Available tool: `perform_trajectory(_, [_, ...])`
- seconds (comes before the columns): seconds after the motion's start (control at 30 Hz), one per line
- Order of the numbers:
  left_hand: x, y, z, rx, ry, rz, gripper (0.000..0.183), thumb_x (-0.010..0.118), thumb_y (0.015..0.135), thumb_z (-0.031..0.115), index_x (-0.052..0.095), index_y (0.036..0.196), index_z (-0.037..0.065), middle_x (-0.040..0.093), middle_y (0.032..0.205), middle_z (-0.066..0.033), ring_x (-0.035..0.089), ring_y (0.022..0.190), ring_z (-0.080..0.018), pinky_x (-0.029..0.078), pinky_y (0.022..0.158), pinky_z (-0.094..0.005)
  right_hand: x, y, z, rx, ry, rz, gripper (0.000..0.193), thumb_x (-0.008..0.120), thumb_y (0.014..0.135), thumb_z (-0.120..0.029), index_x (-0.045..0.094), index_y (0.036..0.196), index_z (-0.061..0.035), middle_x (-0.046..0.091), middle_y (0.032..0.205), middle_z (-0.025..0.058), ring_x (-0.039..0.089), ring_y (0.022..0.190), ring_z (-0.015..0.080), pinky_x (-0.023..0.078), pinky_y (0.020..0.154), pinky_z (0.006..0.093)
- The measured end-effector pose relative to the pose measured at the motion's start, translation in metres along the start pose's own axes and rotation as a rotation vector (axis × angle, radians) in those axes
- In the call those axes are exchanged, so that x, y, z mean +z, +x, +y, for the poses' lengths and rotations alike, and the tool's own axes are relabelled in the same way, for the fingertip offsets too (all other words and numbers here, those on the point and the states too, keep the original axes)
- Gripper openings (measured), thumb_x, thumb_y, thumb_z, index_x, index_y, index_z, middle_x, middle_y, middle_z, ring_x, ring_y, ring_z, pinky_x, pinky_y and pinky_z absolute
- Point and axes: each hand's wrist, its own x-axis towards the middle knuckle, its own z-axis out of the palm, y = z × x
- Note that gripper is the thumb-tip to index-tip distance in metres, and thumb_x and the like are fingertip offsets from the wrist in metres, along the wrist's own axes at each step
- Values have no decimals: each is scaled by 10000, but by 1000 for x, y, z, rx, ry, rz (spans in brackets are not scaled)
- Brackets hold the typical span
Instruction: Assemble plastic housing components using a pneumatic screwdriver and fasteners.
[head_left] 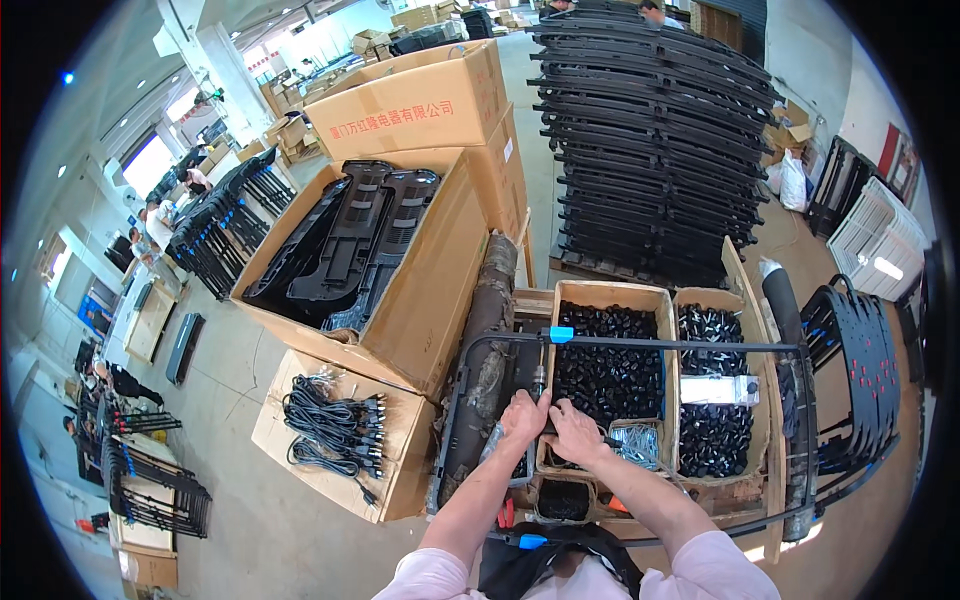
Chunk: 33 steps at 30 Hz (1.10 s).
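A large black tubular frame (665, 345) lies across the workbench in front of me, with a blue piece (561, 335) on its far bar and a blue piece (532, 541) on its near bar. My left hand (522, 416) is closed around a slim dark screwdriver-like tool (540, 378), whose metal tip points up at the far bar. Close beside it, my right hand (578, 434) is curled, its fingertips near the left hand. A dark shape shows under the right palm; what that hand grips is mostly hidden.
Bins of black plastic parts (610, 365) and a tray of silvery screws (636, 445) sit under the frame. A padded roll (488, 330) runs along the left. Black cables (335, 425) lie on a carton; an open carton (410, 300) holds black mouldings. Stacked black frames (655, 150) stand behind.
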Motion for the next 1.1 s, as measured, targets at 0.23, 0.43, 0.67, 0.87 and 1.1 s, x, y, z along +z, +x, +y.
perform_trajectory(0.23, [13,-17,26,167,-20,163,669,673,933,606,590,1061,-45,704,1047,-302,712,963,-491,579,841,-552,-17,-15,23,145,-46,-21,765,841,789,-319,478,1368,27,691,1115,238,711,1014,408,595,853,494])
perform_trajectory(0.43, [18,-15,41,103,-14,106,673,656,946,601,577,1089,-52,697,1080,-309,705,985,-503,570,856,-571,-29,-12,36,144,-44,-80,728,841,783,-290,491,1322,51,700,1120,265,720,1019,419,606,845,483])
perform_trajectory(0.67, [18,-16,41,99,-29,105,678,628,960,610,576,1110,-50,692,1114,-323,700,994,-513,557,885,-583,-32,-12,40,127,-12,-99,712,840,790,-289,494,1313,48,701,1125,259,718,1027,418,603,860,485])
perform_trajectory(0.87, [17,-14,44,101,-12,94,669,626,963,607,577,1127,-40,694,1115,-314,701,993,-511,560,880,-576,-30,-12,43,120,8,-60,740,845,789,-286,481,1340,47,702,1132,257,717,1034,415,598,872,482])
perform_trajectory(1.1, [13,-8,47,104,11,101,644,654,949,590,578,1157,-14,693,1120,-299,707,992,-500,569,866,-563,-16,-8,49,152,35,-69,777,854,770,-285,471,1368,31,714,1129,256,721,1032,410,595,870,492])
